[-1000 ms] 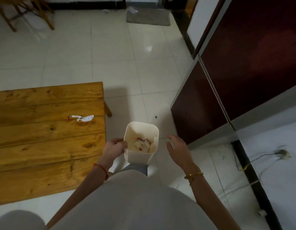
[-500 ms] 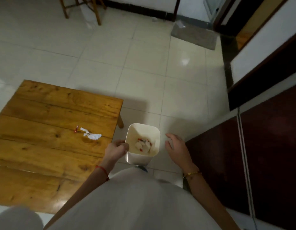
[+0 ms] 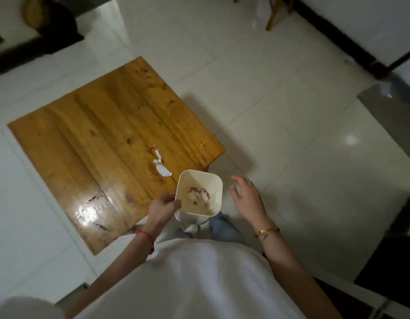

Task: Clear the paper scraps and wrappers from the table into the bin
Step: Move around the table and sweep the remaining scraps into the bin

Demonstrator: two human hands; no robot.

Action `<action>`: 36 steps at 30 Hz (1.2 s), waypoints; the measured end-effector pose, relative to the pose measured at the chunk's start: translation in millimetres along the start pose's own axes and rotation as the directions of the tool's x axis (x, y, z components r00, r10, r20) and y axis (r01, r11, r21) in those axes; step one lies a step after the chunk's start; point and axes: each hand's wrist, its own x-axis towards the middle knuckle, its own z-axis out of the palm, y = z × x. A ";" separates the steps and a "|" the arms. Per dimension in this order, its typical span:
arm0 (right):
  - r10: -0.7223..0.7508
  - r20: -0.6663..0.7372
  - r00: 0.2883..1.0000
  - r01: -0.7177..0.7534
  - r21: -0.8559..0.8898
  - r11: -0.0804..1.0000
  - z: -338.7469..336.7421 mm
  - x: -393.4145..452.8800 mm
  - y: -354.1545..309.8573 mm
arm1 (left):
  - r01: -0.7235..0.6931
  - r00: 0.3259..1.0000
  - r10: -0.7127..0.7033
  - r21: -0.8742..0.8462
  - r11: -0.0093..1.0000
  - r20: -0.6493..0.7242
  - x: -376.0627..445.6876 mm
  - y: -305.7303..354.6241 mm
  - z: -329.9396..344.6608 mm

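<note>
Camera view swings left since the earlier frames: table (image 3: 89, 139) now sits rotated, filling left-centre of frame, dark cabinets gone from the right, grey mat (image 3: 392, 116) now at right edge. Bin (image 3: 213, 180) has come closer to the table corner, hands keep the same arrangement around it.

Left hand (image 3: 163, 207) is curled closed on the bin's left rim, fingers pinching the wall, red string on the wrist. Right hand (image 3: 246, 196) is spread loose, fingers apart, near the bin's right side, not touching it, holding nothing; gold bracelet (image 3: 267, 231) on the wrist.

Bin is white, square-mouthed, held up at centre frame, overlapping the table's near right corner in view. Crumpled scraps (image 3: 197, 196), white with red bits, lie at its bottom.

On the table: white paper scrap (image 3: 163, 168), twisted, just upper left of the bin, and a small red wrapper piece (image 3: 151, 148) just beyond it. Both well inside the table's right half. Glare patch on the table's lower edge.

White tiled floor (image 3: 279, 111) all around; wooden chair legs (image 3: 271, 17) at top right.
</note>
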 end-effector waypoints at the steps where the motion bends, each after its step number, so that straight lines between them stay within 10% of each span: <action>1: -0.034 0.033 0.999 0.034 -0.008 0.999 -2.0 11.5 1.0 | 0.019 0.999 -0.020 -0.032 0.999 -0.036 0.9 -3.2 4.5; 15: -0.365 0.443 0.819 0.444 -0.084 0.892 24.0 138.4 -3.9 | 0.211 0.894 -0.345 -0.409 0.888 -0.288 20.5 -51.5 83.3; 36: -0.505 0.661 0.556 0.763 -0.166 0.624 257.4 302.4 -75.0 | 0.297 0.790 -0.553 -0.625 0.722 -0.263 145.3 -160.3 131.4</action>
